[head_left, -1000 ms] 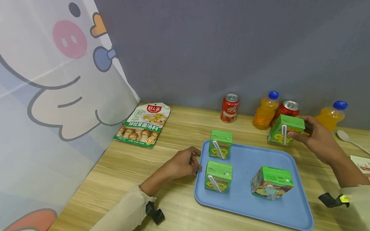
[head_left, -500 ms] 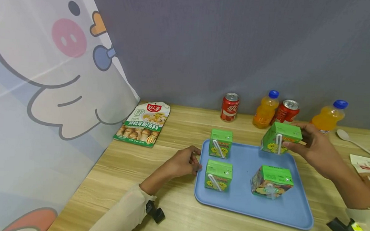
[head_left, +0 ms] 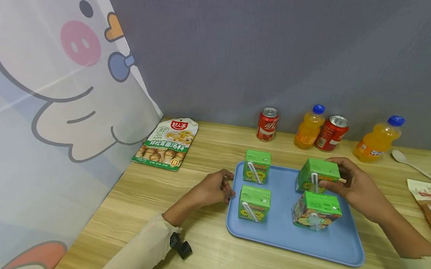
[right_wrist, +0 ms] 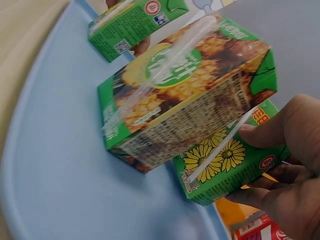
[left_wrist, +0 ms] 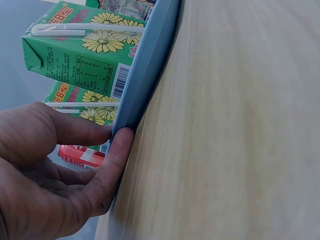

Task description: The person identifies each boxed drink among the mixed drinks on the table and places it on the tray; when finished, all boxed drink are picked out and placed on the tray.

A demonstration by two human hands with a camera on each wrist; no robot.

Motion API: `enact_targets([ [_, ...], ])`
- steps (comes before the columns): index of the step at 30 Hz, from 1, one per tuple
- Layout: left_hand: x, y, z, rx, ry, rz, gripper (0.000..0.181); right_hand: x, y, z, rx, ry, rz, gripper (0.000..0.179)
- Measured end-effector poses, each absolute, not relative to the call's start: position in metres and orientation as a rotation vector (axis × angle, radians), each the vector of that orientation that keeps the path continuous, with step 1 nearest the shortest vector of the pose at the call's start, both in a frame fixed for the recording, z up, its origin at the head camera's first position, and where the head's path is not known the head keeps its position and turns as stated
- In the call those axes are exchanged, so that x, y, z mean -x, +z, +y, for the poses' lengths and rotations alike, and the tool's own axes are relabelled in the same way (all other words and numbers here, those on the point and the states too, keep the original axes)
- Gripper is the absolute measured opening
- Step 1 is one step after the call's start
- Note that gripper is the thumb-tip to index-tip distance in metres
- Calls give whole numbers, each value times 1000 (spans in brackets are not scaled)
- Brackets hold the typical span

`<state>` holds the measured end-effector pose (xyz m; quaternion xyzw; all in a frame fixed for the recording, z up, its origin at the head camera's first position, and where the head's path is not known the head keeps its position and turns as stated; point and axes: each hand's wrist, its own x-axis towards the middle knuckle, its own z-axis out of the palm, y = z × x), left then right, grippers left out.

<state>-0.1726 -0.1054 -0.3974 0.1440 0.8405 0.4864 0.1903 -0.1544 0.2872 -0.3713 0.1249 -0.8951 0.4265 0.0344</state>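
Note:
My left hand pinches the left rim of a blue tray; the left wrist view shows thumb and finger on either side of that rim. My right hand grips a green drink carton with yellow flowers and a straw, over the tray's back right corner. Just in front of it stands a pineapple-print carton, overlapping it in the right wrist view. Along the tray's left side stand two more flower cartons, a back one and a front one.
Behind the tray are a red can, an orange drink bottle, a second can and another bottle. A spoon and a packet lie right. A mushroom soup packet lies left.
My right hand has brought the flower carton from beside the bottles forward and left over the tray's back right corner. The left hand has stayed at the rim.

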Motion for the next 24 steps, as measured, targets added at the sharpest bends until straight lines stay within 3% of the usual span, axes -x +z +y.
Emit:
enact_targets([
  [24,172,-397,-106,-426,1345,2360,47,156,-379,291,-483,1281,-2833,62],
])
